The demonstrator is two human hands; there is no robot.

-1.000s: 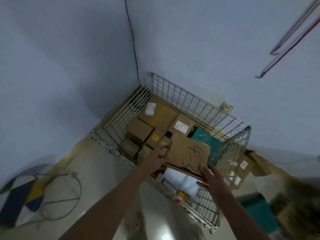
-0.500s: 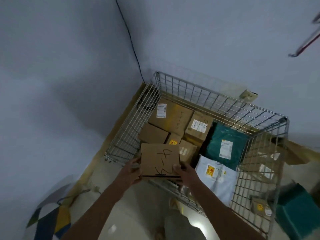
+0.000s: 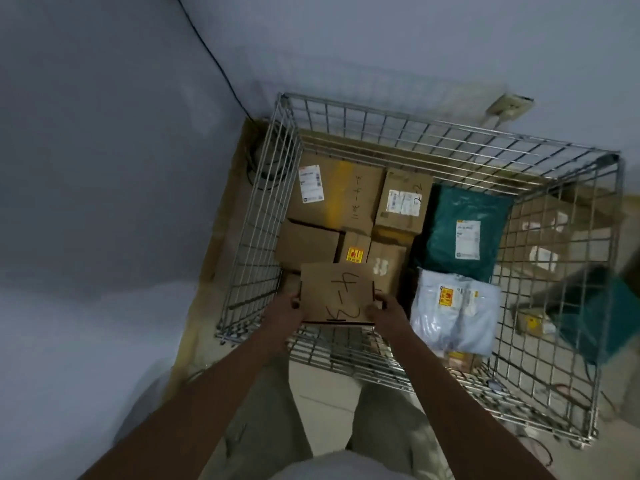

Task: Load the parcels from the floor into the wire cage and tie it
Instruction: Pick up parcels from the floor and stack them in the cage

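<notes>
Trousers (image 3: 273,431): light, at the bottom edge, the person standing at the near side of the cage.

Left hand (image 3: 282,311): fingers curled round the left edge of the box, thumb on its top face.

Right hand (image 3: 386,311): fingers curled round the right edge of the box, thumb on top.

Box (image 3: 337,294): flat brown carton, black handwritten marks on its top. Held level between both hands over the near-left part of the cage, above the cartons packed there. Whether it touches them cannot be told.

Cage (image 3: 346,358): silver wire, open at the top, standing in a room corner on the floor.

White bag (image 3: 453,317): pale mailer with a yellow-red label, inside the cage at near right.

Small cartons (image 3: 388,268): several brown ones, inside the cage just beyond the box; one bears a yellow-red sticker (image 3: 355,254).

Green bag (image 3: 464,233): teal mailer with a white label, inside the cage, just beyond the white bag.

Large carton (image 3: 339,195): brown, white label at its left, in the cage's far-left corner.

Labelled carton (image 3: 403,202): brown, just right of the large carton.

Outside parcels (image 3: 540,237): brown cartons and a teal bag (image 3: 595,310) on the floor to the right, seen through the wire.

Cable (image 3: 214,60): black, running down the wall corner.

Socket (image 3: 509,107): on the far wall, beyond the cage.
</notes>
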